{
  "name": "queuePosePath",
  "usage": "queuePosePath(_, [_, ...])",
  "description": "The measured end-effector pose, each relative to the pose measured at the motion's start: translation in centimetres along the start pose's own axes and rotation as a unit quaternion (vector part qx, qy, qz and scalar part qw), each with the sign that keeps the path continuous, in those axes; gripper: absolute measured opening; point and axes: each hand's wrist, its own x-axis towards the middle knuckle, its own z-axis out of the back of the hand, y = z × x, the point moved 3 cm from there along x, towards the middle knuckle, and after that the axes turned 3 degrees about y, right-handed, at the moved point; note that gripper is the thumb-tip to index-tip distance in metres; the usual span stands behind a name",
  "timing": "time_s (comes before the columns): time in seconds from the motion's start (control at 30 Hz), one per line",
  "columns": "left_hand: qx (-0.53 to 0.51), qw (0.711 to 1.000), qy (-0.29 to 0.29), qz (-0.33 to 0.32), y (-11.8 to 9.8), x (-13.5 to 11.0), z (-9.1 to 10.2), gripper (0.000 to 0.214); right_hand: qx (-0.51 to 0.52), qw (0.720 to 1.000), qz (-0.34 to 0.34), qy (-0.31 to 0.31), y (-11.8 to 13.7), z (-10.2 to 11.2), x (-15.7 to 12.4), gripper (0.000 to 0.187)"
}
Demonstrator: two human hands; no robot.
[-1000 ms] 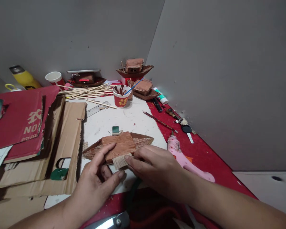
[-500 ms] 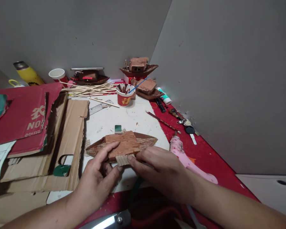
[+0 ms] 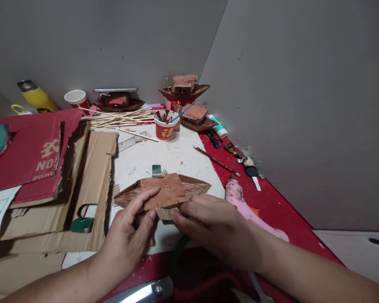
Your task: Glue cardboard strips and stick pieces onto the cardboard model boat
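Note:
A cardboard boat model (image 3: 196, 186) with a brown-painted roof panel (image 3: 164, 191) lies on the white sheet (image 3: 173, 156) before me. My left hand (image 3: 130, 235) grips its near left side, fingers curled over the roof edge. My right hand (image 3: 210, 222) pinches a small corrugated cardboard strip (image 3: 164, 213) against the model's near side, under the roof. A small green piece (image 3: 156, 169) sits just behind the model.
A pink glue gun (image 3: 249, 213) lies right of my right hand. Scissors (image 3: 145, 292) lie at the near edge. Cardboard sheets (image 3: 91, 185) and a red box (image 3: 28, 151) sit left. At the back are a red paint cup (image 3: 166, 125), bamboo sticks (image 3: 116, 118), a ruler (image 3: 131, 142) and painted boat models (image 3: 185, 87).
The corrugated strip has been pushed further in under the roof, so less of it shows. My left fingers have closed in over the roof edge. The view shifted slightly.

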Motion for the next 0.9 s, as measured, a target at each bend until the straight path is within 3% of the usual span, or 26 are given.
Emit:
queuePosePath(0.2, [-0.004, 1.000, 0.001, -0.005, 0.1, 0.0, 0.0, 0.045, 0.041, 0.999, -0.015, 0.008, -0.5, -0.8, -0.5, 0.022])
queuePosePath(0.57, [0.011, 1.000, 0.000, 0.000, -0.1, 0.1, 0.1, 0.047, 0.038, 0.999, -0.006, 0.007, -0.5, -0.8, -0.4, 0.018])
queuePosePath(0.9, [0.013, 1.000, 0.001, -0.014, -0.2, 0.1, 0.0, 0.044, 0.117, 0.993, -0.033, 0.000, -0.9, -0.8, -0.4, 0.033])
